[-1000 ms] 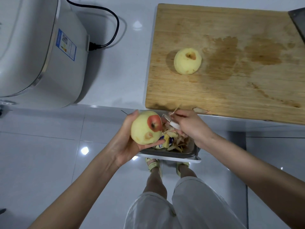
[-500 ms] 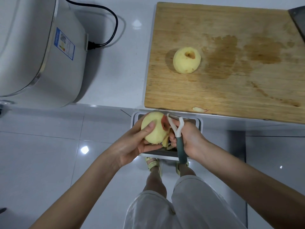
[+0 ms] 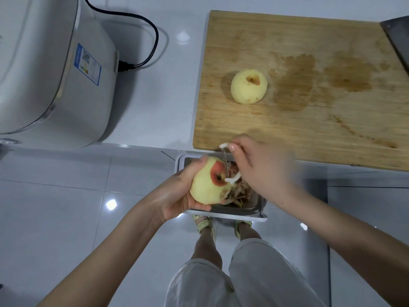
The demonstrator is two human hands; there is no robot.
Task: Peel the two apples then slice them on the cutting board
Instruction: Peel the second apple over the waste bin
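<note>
Seen from the head camera, the left hand (image 3: pixel 177 196) cups the second apple (image 3: pixel 208 185) from below and the left. Its grip is curled round the fruit, with the fingertips under it and the thumb over the top. The apple is bare and pale except for a red patch of skin around the stem hollow, which faces right, towards the other hand. The right hand (image 3: pixel 261 169), blurred, has its grip closed round the handle of a white peeler (image 3: pixel 226 165), and a fingertip rests on the far arm of the yoke. The blade runs roughly away from the person and lies against the right edge of the red patch, so the coming stroke probably turns on drawing it across that patch while the left hand turns the fruit. Both hands work above a small bin (image 3: pixel 221 214) on the floor, which holds a heap of peelings (image 3: pixel 241 191). On the bench (image 3: pixel 159 85) beyond it, the fully peeled first apple (image 3: pixel 249 87) sits stem-hollow up on the cutting board (image 3: pixel 309 129), well apart from both hands. Neither apple is sliced yet.
</note>
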